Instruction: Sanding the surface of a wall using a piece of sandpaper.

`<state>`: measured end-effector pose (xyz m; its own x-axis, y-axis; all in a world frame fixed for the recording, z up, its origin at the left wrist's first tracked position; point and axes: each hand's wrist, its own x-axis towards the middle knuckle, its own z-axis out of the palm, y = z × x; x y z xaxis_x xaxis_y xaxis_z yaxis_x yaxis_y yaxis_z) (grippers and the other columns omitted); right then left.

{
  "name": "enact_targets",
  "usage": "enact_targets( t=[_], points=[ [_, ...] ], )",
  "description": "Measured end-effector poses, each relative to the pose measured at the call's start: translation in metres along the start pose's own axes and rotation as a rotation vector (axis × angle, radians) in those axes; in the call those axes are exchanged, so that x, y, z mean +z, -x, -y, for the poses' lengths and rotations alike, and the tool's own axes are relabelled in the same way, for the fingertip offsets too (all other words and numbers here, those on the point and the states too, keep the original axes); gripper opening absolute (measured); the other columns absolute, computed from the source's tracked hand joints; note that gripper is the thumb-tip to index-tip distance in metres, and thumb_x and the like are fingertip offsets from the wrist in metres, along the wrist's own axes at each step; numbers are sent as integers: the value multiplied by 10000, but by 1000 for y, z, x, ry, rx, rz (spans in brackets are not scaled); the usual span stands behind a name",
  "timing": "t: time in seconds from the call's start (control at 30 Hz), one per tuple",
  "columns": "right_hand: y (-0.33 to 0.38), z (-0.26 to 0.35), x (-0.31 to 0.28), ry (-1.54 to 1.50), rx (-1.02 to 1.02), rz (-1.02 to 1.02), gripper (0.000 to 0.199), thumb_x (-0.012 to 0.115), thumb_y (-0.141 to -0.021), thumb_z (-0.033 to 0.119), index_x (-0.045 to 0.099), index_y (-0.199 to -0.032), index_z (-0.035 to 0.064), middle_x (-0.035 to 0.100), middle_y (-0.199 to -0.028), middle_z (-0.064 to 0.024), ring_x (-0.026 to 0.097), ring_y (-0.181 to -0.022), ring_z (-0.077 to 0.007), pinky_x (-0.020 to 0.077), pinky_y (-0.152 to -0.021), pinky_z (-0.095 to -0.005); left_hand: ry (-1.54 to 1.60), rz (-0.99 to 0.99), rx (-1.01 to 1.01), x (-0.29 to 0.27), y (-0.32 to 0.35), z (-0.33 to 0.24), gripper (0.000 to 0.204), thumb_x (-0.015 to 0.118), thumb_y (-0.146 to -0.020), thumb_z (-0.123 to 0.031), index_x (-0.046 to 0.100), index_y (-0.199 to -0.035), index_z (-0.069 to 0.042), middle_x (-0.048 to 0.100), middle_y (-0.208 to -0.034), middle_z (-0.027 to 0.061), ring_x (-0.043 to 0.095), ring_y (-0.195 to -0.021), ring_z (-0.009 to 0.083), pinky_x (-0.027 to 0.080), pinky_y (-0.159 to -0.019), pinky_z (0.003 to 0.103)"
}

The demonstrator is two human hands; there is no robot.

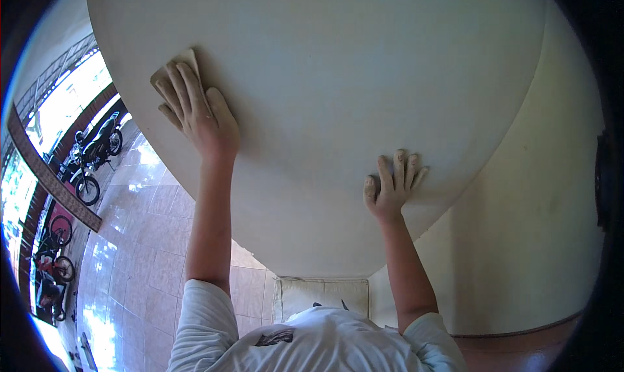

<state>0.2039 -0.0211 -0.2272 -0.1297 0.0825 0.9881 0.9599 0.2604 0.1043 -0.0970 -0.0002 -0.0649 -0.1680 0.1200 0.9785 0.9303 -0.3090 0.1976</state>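
Observation:
A large smooth pale surface (338,79), like a wall or panel, fills the middle of the view. At its upper left, my left hand (195,109) presses a folded beige sheet of sandpaper (158,73) flat against it. The fingers lie along the sheet, and its edges show beyond the fingertips and beside the thumb. Lower and to the right, my right hand (393,187) rests on the same surface with its fingers spread and nothing in it. Pale dust coats the fingers of both hands.
Below the surface's lower edge is a pale padded cushion (322,297). Glossy tiled floor (140,242) stretches away at left, with parked motorcycles (94,154) beyond. A cream side wall (520,242) stands at right, and a dark object (602,180) is at the far right.

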Motion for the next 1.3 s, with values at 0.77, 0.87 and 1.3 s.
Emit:
enact_targets(
  t=[0.77, 0.87, 1.3],
  points=[
    [-95, -42, -23, 11, 67, -54, 505, 396, -968, 404, 477, -1337, 68, 390, -1456, -203, 281, -1395, -394, 69, -1128, -575, 28, 278, 449, 30, 82, -78, 528, 556, -854, -168, 477, -1349, -2, 405, -1443, 208, 328, -1364, 418, 171, -1068, 647],
    [-90, -40, -23, 31, 14, -51, 483, 387, -976, 393, 481, -1338, 87, 397, -1455, -196, 275, -1401, -386, 57, -1128, -579, -3, 298, 515, 25, 116, -67, 487, 548, -855, -190, 521, -1299, 7, 448, -1406, 211, 377, -1331, 416, 194, -1052, 647],
    [-69, -48, -16, -3, 82, -41, 431, 404, -959, 432, 580, -1277, 200, 449, -1436, -108, 283, -1403, -346, 52, -1130, -604, -114, 173, 425, 42, 51, -100, 490, 552, -844, -160, 522, -1326, -83, 439, -1440, 137, 390, -1332, 376, 319, -1021, 590]
  ],
)
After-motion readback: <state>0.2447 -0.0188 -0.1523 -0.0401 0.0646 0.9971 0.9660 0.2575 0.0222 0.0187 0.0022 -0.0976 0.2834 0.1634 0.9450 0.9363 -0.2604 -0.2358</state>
